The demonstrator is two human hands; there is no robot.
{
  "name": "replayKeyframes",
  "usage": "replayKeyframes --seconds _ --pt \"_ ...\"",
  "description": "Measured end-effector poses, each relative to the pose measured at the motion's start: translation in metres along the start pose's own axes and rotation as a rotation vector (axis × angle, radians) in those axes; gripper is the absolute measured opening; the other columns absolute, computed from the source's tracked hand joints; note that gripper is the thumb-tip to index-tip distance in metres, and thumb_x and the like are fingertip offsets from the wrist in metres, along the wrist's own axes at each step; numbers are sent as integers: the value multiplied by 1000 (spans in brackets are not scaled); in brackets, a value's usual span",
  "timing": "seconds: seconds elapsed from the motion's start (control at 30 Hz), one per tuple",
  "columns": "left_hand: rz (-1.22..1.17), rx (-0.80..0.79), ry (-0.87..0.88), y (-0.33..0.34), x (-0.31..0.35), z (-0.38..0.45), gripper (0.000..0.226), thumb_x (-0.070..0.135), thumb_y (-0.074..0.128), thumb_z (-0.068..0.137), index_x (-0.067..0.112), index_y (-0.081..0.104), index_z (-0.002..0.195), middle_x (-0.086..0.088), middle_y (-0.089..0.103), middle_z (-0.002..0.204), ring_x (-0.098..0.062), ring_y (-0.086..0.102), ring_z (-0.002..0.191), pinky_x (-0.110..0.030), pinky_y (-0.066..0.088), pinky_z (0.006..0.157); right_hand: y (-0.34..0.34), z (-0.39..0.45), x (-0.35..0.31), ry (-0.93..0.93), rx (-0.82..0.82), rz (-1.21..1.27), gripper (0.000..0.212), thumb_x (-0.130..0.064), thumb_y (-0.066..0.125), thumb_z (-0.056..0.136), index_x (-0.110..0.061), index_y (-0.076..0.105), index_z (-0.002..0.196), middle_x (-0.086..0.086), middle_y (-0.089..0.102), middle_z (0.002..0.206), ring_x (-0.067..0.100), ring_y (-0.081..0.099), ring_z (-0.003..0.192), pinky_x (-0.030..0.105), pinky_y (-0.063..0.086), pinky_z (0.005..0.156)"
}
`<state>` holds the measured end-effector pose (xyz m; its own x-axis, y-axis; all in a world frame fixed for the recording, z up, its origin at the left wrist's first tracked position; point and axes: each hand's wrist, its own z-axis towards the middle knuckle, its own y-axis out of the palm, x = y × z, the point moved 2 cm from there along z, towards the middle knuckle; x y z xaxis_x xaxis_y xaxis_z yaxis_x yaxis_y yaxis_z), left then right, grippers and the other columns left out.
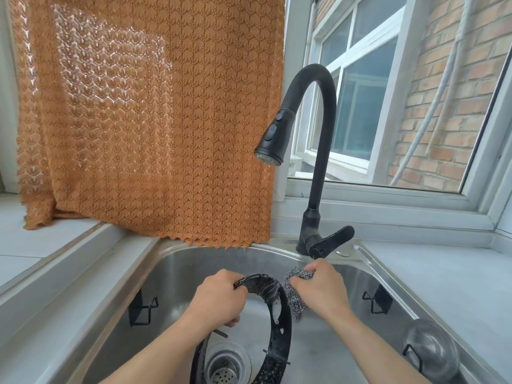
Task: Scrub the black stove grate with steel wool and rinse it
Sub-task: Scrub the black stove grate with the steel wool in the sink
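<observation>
Steel sink (177,261) under a window, orange lace curtain (155,120) hanging left, black faucet (318,151) dry above; the left hand (219,299) curls its fingers round the black stove grate (282,331), held upright over the drain (225,367); the right hand (321,289) bunches the steel wool (297,286) in curled fingers, pressing it against the grate's soapy upper rim.

One grate (279,322), one steel wool (297,289), two hands (221,297).

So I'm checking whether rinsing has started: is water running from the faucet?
No, the faucet head shows no stream, while the right hand presses steel wool against the grate.
</observation>
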<state>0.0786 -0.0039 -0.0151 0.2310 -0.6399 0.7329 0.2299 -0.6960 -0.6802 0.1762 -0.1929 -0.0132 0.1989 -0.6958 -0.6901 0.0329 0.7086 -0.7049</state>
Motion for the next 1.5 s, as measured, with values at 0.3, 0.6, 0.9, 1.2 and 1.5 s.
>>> replayKeyframes --seconds 0.3,0.6,0.9,1.2,1.5 --pt "7 50 -27 -3 -13 9 46 12 45 85 28 64 124 0 76 82 -18 74 82 -38 62 84 14 0 0 -1 -175 113 44 -32 82 84 -19 61 120 -1 58 110 2 56 78 13 41 61" --pt "128 126 122 3 -10 7 7 41 60 96 35 59 96 -4 76 106 -26 70 91 -33 50 74 41 -4 7 55 -257 187 38 -21 86 75 -23 63 104 1 59 118 11 57 95 22 43 67" --pt "157 155 196 1 -12 10 6 33 58 101 32 54 106 -2 73 82 -21 53 58 -33 42 61 20 12 9 161 -222 569 50 -8 91 71 -14 57 106 4 58 117 21 58 108 38 46 98" --pt "197 144 202 0 -12 8 9 31 56 102 31 53 111 -3 74 84 -21 51 57 -32 42 59 30 6 5 88 -230 424 43 -14 88 76 -17 54 101 4 56 116 17 53 102 27 39 71" --pt "259 100 100 -2 -18 12 29 4 48 92 29 40 102 -1 72 96 -28 72 84 -42 58 78 2 12 12 -18 -136 315 42 -19 87 79 -23 59 110 -5 57 119 2 55 92 15 39 67"
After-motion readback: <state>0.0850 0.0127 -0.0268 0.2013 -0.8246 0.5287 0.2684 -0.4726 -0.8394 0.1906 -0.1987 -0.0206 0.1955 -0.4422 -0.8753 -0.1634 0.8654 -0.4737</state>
